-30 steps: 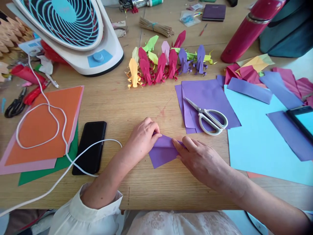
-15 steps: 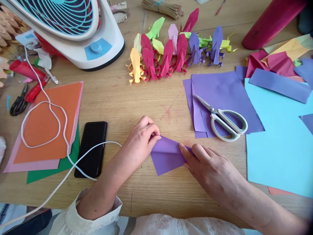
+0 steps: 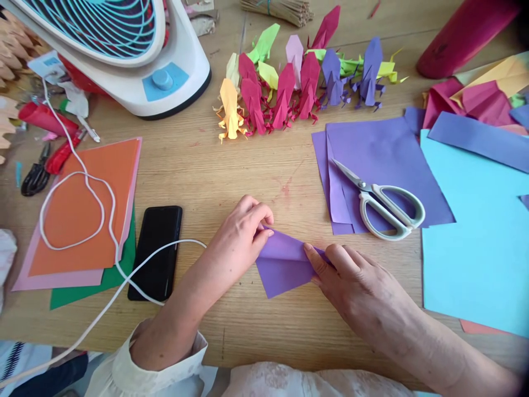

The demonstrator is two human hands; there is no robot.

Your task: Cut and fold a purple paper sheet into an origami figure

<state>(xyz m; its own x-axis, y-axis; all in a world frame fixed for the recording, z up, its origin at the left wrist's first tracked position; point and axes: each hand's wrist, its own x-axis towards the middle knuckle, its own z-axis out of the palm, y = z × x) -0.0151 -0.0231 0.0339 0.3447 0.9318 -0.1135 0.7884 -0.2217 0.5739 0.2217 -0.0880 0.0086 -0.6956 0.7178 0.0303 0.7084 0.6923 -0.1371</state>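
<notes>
A folded sheet of purple paper (image 3: 285, 270) is held between my two hands, close to the tabletop in front of me. My left hand (image 3: 248, 231) pinches its upper left corner between thumb and fingers. On the right edge, my right hand (image 3: 343, 270) grips the paper, thumb on top and the other fingers curled partly out of sight. A crease runs across the sheet below its upper flap. Beyond my right hand, scissors (image 3: 380, 201) with pale grey handles lie on a stack of purple sheets (image 3: 384, 149).
Several folded paper figures (image 3: 285, 96) stand at the back. A white fan (image 3: 177, 71) is at upper left. On the left lie orange paper (image 3: 74, 215), a phone (image 3: 155, 251) and a white cable (image 3: 109, 300). Light blue paper (image 3: 475, 264) and a red cylinder (image 3: 467, 38) occupy the right.
The whole view has shifted slightly. My left index finger has lifted a little from the paper's corner, while the thumb stays on it. My right hand's grip looks the same.
</notes>
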